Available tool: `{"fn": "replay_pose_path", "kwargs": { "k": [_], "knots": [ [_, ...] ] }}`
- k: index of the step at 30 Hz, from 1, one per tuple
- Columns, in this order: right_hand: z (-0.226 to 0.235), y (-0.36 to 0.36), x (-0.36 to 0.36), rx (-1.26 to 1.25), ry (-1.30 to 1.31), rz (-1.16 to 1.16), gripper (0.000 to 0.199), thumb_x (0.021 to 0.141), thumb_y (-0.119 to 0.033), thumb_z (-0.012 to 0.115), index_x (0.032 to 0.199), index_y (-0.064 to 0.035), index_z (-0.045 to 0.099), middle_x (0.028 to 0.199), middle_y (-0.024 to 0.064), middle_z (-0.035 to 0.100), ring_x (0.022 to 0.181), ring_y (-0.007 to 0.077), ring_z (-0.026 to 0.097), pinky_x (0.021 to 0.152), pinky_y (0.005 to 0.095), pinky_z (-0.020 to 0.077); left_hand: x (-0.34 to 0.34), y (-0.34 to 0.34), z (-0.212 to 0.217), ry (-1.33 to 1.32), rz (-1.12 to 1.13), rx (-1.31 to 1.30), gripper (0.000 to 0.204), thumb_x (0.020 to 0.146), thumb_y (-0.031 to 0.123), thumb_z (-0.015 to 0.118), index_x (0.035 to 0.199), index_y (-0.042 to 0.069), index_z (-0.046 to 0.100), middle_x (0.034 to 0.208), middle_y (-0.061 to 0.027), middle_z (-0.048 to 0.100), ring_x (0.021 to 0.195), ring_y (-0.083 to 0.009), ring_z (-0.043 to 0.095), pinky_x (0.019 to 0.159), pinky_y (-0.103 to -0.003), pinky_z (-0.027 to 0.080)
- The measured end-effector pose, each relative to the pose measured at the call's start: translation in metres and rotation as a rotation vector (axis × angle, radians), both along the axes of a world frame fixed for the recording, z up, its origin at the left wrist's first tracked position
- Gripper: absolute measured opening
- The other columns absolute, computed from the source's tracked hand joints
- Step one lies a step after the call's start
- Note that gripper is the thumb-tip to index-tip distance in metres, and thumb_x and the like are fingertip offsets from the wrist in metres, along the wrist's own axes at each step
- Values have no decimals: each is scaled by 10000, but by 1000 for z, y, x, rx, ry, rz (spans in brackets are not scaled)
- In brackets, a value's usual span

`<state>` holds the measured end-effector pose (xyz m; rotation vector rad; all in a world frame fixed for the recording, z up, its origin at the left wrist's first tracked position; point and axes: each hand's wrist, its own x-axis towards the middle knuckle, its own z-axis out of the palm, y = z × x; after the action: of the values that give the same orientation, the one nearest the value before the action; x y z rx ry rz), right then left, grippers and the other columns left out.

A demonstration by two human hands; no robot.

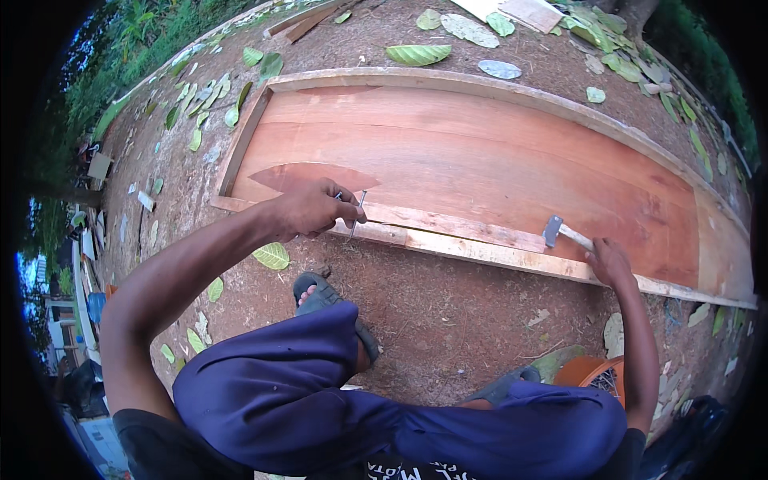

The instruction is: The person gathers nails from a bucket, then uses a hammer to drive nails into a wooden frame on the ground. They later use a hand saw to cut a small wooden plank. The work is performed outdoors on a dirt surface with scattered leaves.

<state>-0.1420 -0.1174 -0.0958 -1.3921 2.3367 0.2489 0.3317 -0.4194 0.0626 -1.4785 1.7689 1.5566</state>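
My left hand is closed on thin metal nails; one nail stands up from the fingertips at the panel's near edge. My right hand grips a hammer by its pale handle. The hammer's grey head is over the near frame rail, by the end of a short wooden strip. Before me on the ground lies a long reddish plywood panel with pale wooden battens round its edges. The strip lies along the inner side of the near batten, with a narrow dark gap between them.
An orange pot with what look like nails stands beside my right knee. Sandalled feet rest on bare soil close to the near batten. Large leaves are scattered around. Wood offcuts lie beyond the panel.
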Motion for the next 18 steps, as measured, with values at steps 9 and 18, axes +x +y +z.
{"fn": "replay_pose_path", "kwargs": {
  "k": [9, 18],
  "knots": [
    [30, -43, 19, -12, 117, 144, 215, 993, -220, 568, 998, -5, 558, 925, 266, 644, 871, 482, 625, 756, 573, 475, 140, -21, -122, 222, 255, 15, 216, 959, 218, 691, 859, 27, 672, 673, -2, 552, 565, -73, 436, 516, -283, 343],
    [140, -171, 194, 188, -118, -70, 325, 1046, -262, 512, 1053, 50, 604, 811, 220, 660, 732, 368, 649, 674, 456, 497, 142, -97, -190, 638, 437, -206, 249, 982, 226, 642, 877, 3, 681, 801, -17, 629, 793, -90, 532, 736, -292, 437]
  ]
}}
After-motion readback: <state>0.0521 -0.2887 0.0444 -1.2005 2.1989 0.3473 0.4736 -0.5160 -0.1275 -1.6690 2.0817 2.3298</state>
